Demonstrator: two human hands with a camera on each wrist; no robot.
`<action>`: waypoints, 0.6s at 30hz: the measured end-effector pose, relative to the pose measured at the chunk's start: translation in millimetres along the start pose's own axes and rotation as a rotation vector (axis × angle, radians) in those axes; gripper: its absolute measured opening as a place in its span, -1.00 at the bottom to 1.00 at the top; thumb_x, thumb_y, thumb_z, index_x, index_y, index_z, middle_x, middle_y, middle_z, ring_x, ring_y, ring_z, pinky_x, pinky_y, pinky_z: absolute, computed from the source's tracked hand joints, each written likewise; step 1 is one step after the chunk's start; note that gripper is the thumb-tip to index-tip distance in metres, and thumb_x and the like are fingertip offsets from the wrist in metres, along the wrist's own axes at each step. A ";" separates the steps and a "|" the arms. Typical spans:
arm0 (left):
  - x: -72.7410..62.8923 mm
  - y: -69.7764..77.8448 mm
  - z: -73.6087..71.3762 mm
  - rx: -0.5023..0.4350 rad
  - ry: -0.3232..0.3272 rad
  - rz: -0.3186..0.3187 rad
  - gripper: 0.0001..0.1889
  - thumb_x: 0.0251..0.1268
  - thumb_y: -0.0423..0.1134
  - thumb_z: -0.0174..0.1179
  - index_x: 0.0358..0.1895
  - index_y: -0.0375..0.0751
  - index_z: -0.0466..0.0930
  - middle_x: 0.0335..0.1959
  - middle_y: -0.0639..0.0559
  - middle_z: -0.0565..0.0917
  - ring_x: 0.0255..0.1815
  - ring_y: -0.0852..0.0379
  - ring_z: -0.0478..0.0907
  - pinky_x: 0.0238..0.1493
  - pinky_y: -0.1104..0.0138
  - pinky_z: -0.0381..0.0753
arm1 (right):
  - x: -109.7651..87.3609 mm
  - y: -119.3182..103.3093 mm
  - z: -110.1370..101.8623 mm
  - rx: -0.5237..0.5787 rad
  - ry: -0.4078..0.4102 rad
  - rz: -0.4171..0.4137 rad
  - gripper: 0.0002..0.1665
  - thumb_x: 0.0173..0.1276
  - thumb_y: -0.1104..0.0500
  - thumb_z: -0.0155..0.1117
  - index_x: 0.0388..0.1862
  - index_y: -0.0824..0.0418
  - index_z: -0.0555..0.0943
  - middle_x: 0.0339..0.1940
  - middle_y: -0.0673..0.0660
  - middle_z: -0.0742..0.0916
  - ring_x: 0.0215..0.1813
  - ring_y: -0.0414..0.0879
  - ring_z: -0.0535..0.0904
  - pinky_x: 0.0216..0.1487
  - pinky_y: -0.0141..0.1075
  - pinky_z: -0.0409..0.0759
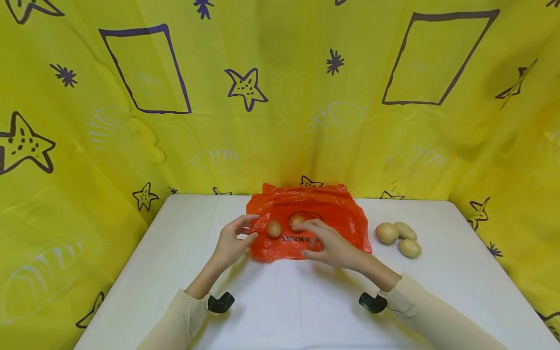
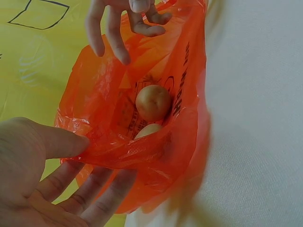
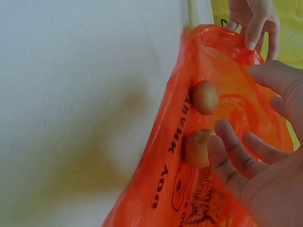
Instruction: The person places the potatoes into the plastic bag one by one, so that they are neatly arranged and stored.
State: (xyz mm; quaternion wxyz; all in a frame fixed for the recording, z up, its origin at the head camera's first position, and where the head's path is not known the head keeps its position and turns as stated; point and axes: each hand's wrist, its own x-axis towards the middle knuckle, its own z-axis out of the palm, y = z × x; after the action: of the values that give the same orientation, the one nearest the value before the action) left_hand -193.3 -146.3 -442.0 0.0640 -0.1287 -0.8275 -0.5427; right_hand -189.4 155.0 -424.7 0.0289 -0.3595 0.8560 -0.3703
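A red plastic bag (image 1: 323, 243) with dark printing lies spread open on the table. Two round potatoes rest inside it: one potato (image 1: 273, 228) nearer the left hand, the other potato (image 1: 296, 220) by the right fingertips. My left hand (image 1: 233, 241) pinches the bag's left rim, its thumb (image 2: 66, 143) inside and the other fingers beneath the plastic. Over the bag hovers my right hand (image 1: 330, 243), fingers spread and loosely bent with nothing held. In the right wrist view, its fingertips overlap the nearer potato (image 3: 196, 148); whether they touch it I cannot tell.
Right of the bag, three more potatoes sit grouped: a larger potato (image 1: 387, 233), a longer potato (image 1: 405, 231) and a smaller potato (image 1: 410, 248). A white cloth covers the table (image 1: 271, 306). Yellow patterned curtains (image 1: 280, 136) enclose its back and sides.
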 end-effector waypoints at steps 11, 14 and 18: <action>-0.2 -0.3 0.8 0.006 0.000 0.007 -0.56 0.30 -0.54 0.31 0.22 -0.17 0.64 -0.04 -0.13 0.71 -0.06 -0.11 0.68 -0.17 0.30 0.75 | -9.8 -6.7 -10.7 -0.039 0.024 -0.068 -0.34 0.35 0.17 0.48 0.41 0.04 0.52 0.23 0.06 0.60 -0.16 0.04 0.56 -0.25 -0.16 0.66; 0.2 0.0 1.2 0.002 -0.003 0.006 -0.56 0.29 -0.53 0.31 0.21 -0.17 0.65 -0.04 -0.13 0.71 -0.06 -0.12 0.68 -0.17 0.30 0.75 | -13.3 -6.6 -14.4 -0.039 0.028 -0.080 -0.36 0.35 0.17 0.48 0.39 0.01 0.53 0.22 0.03 0.61 -0.18 0.04 0.57 -0.26 -0.19 0.67; 0.0 1.0 1.5 -0.003 -0.006 0.005 -0.57 0.30 -0.52 0.33 0.21 -0.17 0.65 -0.03 -0.11 0.71 -0.05 -0.11 0.67 -0.13 0.26 0.76 | -19.3 -4.5 -19.3 -0.017 0.035 -0.088 -0.36 0.34 0.19 0.48 0.38 -0.02 0.53 0.21 0.01 0.62 -0.22 0.00 0.60 -0.24 -0.17 0.69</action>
State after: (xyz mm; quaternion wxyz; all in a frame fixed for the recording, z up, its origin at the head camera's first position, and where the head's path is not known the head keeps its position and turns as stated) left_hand -192.9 -144.6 -441.7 0.0625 -0.1326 -0.8267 -0.5433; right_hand -178.5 177.0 -411.9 -0.0055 -0.3905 0.8428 -0.3702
